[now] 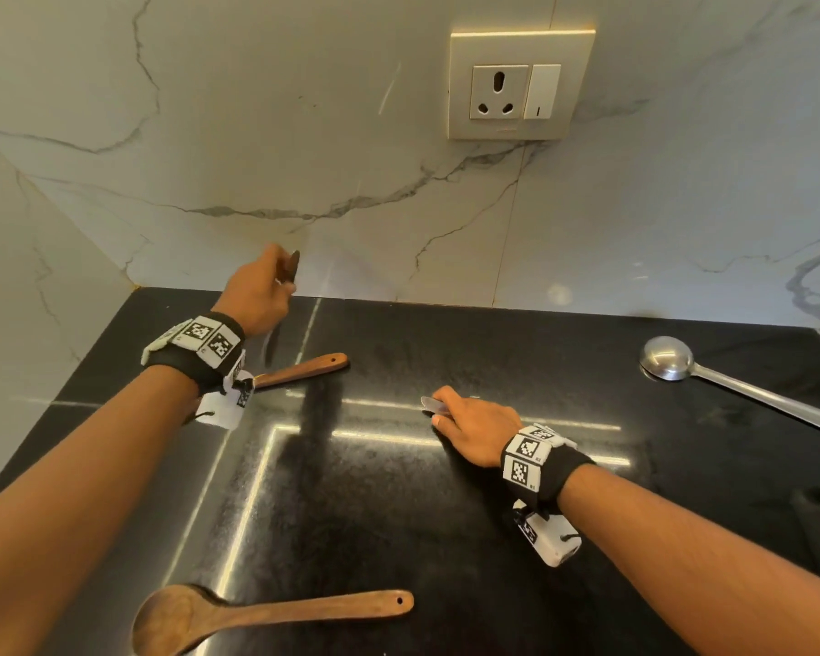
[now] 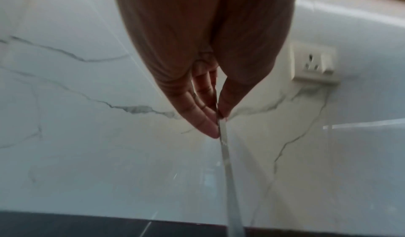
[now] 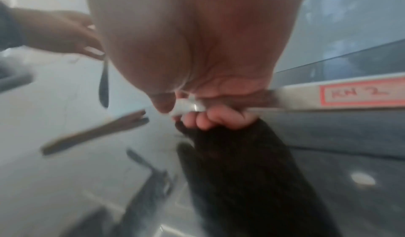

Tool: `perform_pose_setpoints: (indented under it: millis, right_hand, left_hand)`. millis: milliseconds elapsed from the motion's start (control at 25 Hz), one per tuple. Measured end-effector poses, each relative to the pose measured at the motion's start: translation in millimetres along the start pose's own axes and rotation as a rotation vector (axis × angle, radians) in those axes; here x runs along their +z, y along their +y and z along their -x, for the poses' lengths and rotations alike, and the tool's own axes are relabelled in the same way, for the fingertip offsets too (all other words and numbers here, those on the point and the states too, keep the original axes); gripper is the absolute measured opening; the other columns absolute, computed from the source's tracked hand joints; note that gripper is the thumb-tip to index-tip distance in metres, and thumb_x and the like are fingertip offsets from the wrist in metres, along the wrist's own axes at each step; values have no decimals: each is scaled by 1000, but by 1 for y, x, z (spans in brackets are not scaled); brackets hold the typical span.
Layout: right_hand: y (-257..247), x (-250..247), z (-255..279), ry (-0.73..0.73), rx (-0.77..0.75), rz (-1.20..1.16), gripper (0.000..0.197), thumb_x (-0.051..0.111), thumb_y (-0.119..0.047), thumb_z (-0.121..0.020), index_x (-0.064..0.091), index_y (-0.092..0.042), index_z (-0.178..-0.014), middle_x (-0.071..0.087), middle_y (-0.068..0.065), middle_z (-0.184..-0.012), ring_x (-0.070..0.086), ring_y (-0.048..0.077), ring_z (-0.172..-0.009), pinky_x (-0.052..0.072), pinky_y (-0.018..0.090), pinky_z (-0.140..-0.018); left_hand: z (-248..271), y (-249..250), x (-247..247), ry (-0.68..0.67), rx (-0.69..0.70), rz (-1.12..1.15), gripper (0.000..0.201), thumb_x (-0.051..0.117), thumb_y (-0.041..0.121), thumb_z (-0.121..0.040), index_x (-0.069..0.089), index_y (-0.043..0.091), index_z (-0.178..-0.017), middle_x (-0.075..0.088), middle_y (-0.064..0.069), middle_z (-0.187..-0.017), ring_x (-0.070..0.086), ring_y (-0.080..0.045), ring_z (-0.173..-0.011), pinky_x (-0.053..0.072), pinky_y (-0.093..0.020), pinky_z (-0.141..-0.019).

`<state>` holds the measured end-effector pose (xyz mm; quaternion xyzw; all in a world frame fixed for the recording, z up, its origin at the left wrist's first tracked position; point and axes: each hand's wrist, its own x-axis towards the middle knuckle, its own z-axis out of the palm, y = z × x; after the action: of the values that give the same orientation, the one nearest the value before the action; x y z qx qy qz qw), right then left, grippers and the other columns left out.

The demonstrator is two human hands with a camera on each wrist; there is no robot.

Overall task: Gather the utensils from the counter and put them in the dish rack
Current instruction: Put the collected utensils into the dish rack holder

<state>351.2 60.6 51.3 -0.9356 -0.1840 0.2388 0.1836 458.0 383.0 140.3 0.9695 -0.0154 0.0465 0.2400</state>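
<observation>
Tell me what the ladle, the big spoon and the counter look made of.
Ladle: metal, probably steel; brushed grey bowl with bright highlights. Big spoon: wood; warm brown, matte, hole at the handle end. Counter: polished dark stone, likely granite; speckled black, mirrors lights.

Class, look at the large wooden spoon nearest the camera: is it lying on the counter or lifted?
Lying on the counter: the wooden spoon rests flat on the black counter, no hand touching it.

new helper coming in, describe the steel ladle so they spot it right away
Start at the wall socket, then look down and right along the black counter. The steel ladle lies alone there, bowl toward the wall. It is the only shiny metal utensil lying free; the others are wooden.
</observation>
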Motion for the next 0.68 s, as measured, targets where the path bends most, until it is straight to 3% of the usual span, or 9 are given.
perform_pose_setpoints:
  millis: [120,240,320,440,520,600,680]
  right_hand:
    - [0,-14,1,-89,42,-165,26,35,-33,-105,49,-20,-123,65,7,-99,62,27,-90,50,41,-84]
    - [-5,-15,23,51,138,-639,21,40,-23,-104,60,-18,-96,59,1,-72,53,14,-62,42,26,-57]
    - [-10,-13,43,163,236,-994,23,40,-19,-103,60,-16,-93,56,3,-66,47,11,-53,35,22,-47]
    - [-13,-18,71,301,344,-1499,19,41,-16,-102,59,-12,-95,56,8,-75,53,13,-60,42,25,-54]
    - [-11,-25,85,375,376,-1759,16,44,-17,-102,58,-12,-100,61,10,-86,61,17,-74,50,29,-63]
    - [-6,-32,95,447,384,-1921,16,45,-18,-103,58,-11,-108,66,13,-104,66,23,-92,54,34,-74]
    - [1,-38,103,524,378,-2031,21,44,-19,-104,58,-8,-115,67,15,-113,68,26,-98,54,38,-82]
  left_hand:
    - [49,35,-16,204,30,316,41,66,6,-89,48,18,-124,64,-5,-90,65,-17,-74,52,-25,-68]
    - [106,67,8,386,-131,783,28,69,0,-86,53,17,-101,66,-10,-87,71,-20,-76,61,-31,-69]
    - [137,91,37,403,-273,1065,30,67,-8,-85,49,16,-87,64,-16,-85,69,-25,-75,62,-30,-67]
    - [164,132,76,337,-363,1244,32,66,-12,-84,46,14,-79,64,-14,-81,68,-24,-78,60,-26,-68]
    - [177,159,96,277,-378,1272,32,66,-12,-84,47,13,-76,66,-15,-82,69,-23,-79,60,-30,-72]
    - [189,185,112,199,-334,1286,31,67,-11,-83,47,12,-73,68,-18,-85,71,-24,-81,60,-35,-76]
    - [201,206,124,102,-261,1225,29,69,-9,-82,49,10,-73,71,-21,-90,73,-27,-83,61,-37,-77]
